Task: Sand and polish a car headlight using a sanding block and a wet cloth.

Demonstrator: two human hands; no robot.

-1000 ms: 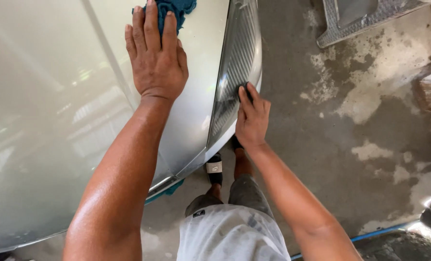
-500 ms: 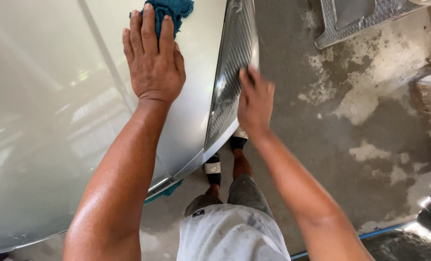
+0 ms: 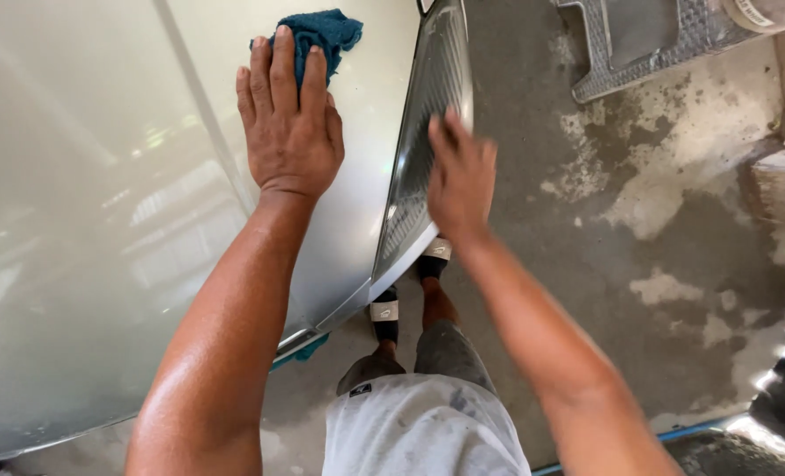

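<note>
My left hand [image 3: 288,123] lies flat on a blue cloth [image 3: 320,35], pressing it against the glossy silver car panel [image 3: 102,220]. Only the cloth's top edge shows past my fingers. My right hand [image 3: 459,176] rests with fingers spread on the dark ribbed lamp [image 3: 423,150] at the panel's right edge; it is slightly blurred and holds nothing.
Wet, stained concrete floor [image 3: 639,264] spreads to the right. A grey textured floor mat [image 3: 666,44] lies at the top right. My feet in dark sandals [image 3: 410,291] stand just under the panel's lower edge. A blue hose [image 3: 692,432] runs along the bottom right.
My right hand slid up the lamp from its lower end to its middle. My left hand stays pressed on the cloth on the panel.
</note>
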